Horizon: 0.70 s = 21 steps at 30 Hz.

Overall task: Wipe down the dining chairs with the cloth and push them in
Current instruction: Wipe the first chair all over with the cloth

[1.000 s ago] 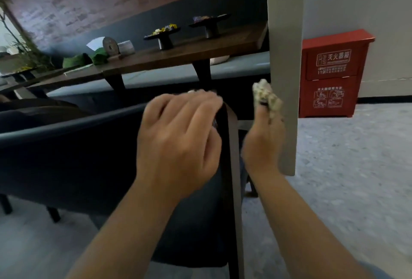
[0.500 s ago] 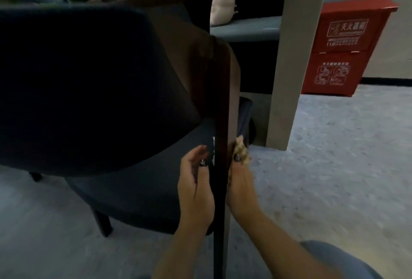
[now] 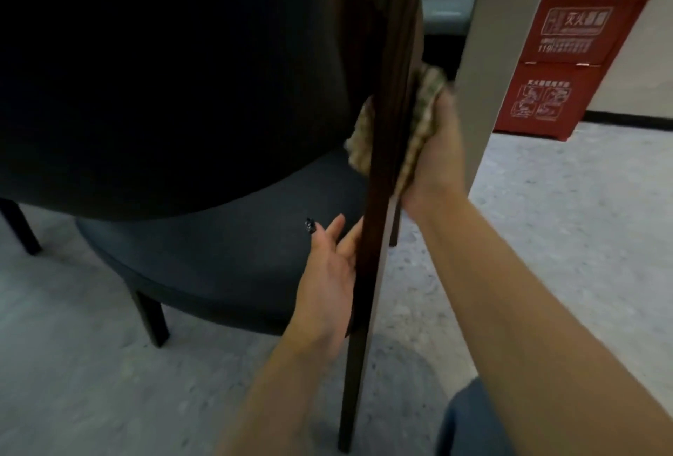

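A: Chair (image 3: 182,91) under observation: dark upholstered dining chair, close in front of the camera, standing on the grey floor (image 3: 91,364) beside a pale pillar (image 3: 510,36). No table edge in view, so I judge it not yet pushed in. Current step, by my reading: wiping the rear wooden leg (image 3: 378,200).

B: Hands?

A: Right hand (image 3: 433,157) holds the cloth (image 3: 418,124) against the upper part of the leg; the cloth wraps round the wood, showing on both sides of it. Whether the fingers curl fully round the far side, I cannot tell; they are hidden. Left hand (image 3: 331,273) lies lower down, flat against the leg's left side, fingers straight, gripping nothing.

B: How should the stroke go?

A: Judgement only: keep the cloth wrapped so all faces of the leg are covered in one pass, and draw it along the length rather than dabbing. The left hand appears to steady the leg; it would need to give way when the cloth reaches it.

B: Risks?

A: The leg is slim and slanted, so heavy pressure could skid the chair on the smooth floor. The pillar sits close to the right hand's knuckles, with little room. The red fire cabinet (image 3: 568,55) stands well apart.

B: Remaining?

A: Lower leg apparently unwiped; other legs unknown.
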{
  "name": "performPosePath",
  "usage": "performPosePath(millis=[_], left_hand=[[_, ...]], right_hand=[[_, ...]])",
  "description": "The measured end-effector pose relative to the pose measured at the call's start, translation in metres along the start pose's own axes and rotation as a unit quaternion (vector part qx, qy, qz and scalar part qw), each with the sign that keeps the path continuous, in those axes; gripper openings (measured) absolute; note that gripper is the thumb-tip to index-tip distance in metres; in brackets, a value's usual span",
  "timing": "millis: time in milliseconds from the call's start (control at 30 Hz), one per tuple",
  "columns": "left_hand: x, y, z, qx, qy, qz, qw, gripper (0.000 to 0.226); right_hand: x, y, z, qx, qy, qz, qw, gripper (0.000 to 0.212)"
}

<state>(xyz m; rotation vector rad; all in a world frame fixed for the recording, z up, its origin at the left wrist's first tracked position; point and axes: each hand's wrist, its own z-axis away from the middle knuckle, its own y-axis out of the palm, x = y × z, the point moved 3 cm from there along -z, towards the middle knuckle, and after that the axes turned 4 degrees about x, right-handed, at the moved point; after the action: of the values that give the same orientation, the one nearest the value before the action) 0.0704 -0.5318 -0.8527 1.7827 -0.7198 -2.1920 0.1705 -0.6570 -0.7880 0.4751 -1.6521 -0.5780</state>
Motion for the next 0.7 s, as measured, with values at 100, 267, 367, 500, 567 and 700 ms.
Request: performPosePath(millis=[100,267,367,500,567,700], left_hand=[[0.000,-0.002,0.003,0.016,0.009,-0.004,1.000,0.074],[0.003,-0.008,0.003,0.001,0.009,0.020,1.000,0.062],[0.002,-0.005,-0.005,-0.009,0.000,-0.045,0.999,0.036],[0.001,-0.005,-0.005,-0.014,-0.019,-0.030,0.999,0.049],[0.000,-0.007,-0.002,-0.017,-0.032,0.002,0.999,0.058],[0.001,-0.007,-0.003,-0.013,-0.044,0.049,0.998,0.068]], right_hand=[[-0.040,-0.017,0.041,-0.077,0.043,0.112,0.990,0.047],[-0.067,-0.030,0.088,-0.101,-0.045,0.273,0.956,0.032],[-0.039,-0.011,0.078,-0.031,-0.224,0.386,0.894,0.047],[0.019,0.028,0.036,0.106,-0.464,0.566,0.673,0.045],[0.040,0.031,0.022,0.159,-0.539,0.636,0.529,0.044],[0.045,-0.006,0.033,0.296,-0.555,0.718,0.298,0.042]])
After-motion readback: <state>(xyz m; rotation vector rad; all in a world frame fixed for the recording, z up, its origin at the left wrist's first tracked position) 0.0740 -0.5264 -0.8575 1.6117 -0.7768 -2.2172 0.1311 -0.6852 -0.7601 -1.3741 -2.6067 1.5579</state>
